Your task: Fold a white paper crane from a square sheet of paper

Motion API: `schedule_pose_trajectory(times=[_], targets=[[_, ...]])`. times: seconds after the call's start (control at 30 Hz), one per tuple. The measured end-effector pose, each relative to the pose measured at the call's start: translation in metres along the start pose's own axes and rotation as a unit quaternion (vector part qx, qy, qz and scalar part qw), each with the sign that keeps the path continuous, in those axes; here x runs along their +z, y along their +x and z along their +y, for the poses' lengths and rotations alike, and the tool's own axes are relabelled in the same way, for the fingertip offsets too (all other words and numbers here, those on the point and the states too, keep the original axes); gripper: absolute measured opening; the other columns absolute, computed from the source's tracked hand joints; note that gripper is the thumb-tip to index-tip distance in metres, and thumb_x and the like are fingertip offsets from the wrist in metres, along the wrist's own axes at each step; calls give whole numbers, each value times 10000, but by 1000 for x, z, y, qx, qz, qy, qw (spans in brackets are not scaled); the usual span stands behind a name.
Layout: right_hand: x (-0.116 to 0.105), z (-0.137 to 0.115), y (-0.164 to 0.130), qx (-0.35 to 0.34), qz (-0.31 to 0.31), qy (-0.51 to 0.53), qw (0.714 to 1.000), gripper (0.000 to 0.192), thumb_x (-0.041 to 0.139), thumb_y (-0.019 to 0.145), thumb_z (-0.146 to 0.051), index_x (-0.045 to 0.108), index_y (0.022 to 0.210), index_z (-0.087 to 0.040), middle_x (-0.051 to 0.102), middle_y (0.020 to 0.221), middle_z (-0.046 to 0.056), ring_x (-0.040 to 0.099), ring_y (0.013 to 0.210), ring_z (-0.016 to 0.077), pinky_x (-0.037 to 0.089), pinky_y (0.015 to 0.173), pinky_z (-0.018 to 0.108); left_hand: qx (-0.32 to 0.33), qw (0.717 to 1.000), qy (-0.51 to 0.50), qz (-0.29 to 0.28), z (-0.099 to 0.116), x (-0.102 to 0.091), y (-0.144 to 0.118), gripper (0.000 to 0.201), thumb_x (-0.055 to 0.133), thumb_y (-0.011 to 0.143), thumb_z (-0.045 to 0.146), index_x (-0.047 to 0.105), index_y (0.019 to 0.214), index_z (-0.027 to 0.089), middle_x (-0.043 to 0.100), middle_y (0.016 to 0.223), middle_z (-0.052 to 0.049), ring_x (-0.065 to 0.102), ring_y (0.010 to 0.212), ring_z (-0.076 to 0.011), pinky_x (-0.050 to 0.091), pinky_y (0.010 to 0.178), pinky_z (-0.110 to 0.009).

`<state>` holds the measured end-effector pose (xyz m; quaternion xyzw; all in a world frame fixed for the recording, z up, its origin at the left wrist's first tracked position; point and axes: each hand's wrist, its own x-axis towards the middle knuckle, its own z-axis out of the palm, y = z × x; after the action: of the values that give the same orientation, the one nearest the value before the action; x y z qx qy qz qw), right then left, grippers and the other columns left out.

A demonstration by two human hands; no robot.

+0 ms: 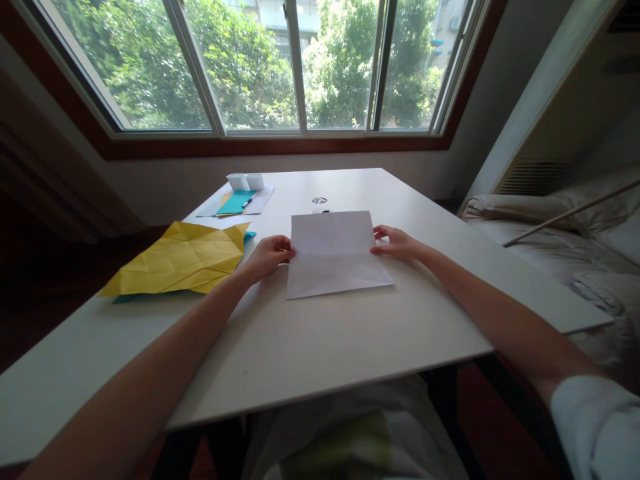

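White table (pixel 320 347) lies bare around hand-held paper (pixel 334 257) edges.

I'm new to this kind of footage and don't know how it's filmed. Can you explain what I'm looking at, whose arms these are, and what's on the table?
There is no machine here. The single picture comes from a camera worn on a person's head, looking forward and down, so the two bare arms are that person's own. On the white table lies a white sheet of paper with a crease across its middle. The left hand grips its left edge and the right hand its right edge. To the left lies a creased yellow paper over teal paper. Farther back are a teal sheet and two small white cups, below a window.
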<state>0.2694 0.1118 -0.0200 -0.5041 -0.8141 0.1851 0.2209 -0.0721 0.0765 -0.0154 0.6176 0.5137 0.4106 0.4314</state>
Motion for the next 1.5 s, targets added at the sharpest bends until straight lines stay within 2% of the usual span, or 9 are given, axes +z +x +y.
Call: schedule_pose_trajectory(times=[0.13,0.23,0.37,0.47,0.67,1.0,1.17,1.37,1.5], targets=[[0,1,2,1,6,42,999,429,679,650,-231,513,1040,-168,663,866,27,616,805,173,453,759,296,8,998,66,-3,0,-1,0,271,708,546,335,568,711,173,598,634,28,543,572,-112,434,526,-223],[-1,2,3,-9,9,57,998,408,688,633,-247,537,1003,-161,661,818,16,616,763,165,452,725,277,45,986,158,4,0,-4,0,226,670,601,365,619,715,177,643,684,4,567,619,-139,441,567,-245],[-1,3,4,-23,0,49,999,190,659,646,-282,610,786,-163,666,792,8,612,760,167,456,723,273,81,967,243,12,-2,-9,1,220,635,636,387,668,713,184,681,732,-11,601,704,-175,458,669,-270],[-1,4,4,-26,-8,40,999,135,640,654,-283,631,720,-165,682,783,8,621,773,178,462,739,279,98,955,281,10,-4,-12,3,207,615,651,369,689,731,192,693,749,-10,610,722,-187,463,700,-275],[-4,1,1,-63,-15,12,998,151,599,694,-244,678,787,-154,703,846,43,634,821,190,462,766,278,138,926,352,-7,-4,-14,3,212,563,679,322,706,775,198,688,821,-27,605,762,-198,461,727,-284],[-5,-4,-2,-78,-26,-21,996,174,555,731,-214,709,812,-208,699,885,13,622,850,166,451,821,273,205,883,418,-53,-7,-20,5,300,471,706,208,734,850,233,662,911,-57,574,861,-217,419,860,-355],[-5,-7,-4,-81,-24,-44,995,213,507,764,-180,709,827,-205,674,939,39,601,864,164,449,793,265,217,865,448,-61,-4,-20,3,273,483,750,291,723,867,232,656,931,-65,565,912,-233,404,889,-369],[-6,-16,-6,-109,-32,-124,986,291,555,780,-437,685,890,-201,653,965,76,575,939,227,410,864,366,245,832,493,-69,6,-10,-7,296,485,781,350,686,953,216,645,990,-81,529,1009,-262,405,901,-391],[-2,-22,-8,-165,-30,-146,975,285,582,773,-366,656,1005,-217,625,1058,86,558,980,236,402,876,381,268,824,483,-128,14,7,-15,360,460,772,213,645,1081,237,613,1129,-68,509,1078,-239,402,924,-372]])
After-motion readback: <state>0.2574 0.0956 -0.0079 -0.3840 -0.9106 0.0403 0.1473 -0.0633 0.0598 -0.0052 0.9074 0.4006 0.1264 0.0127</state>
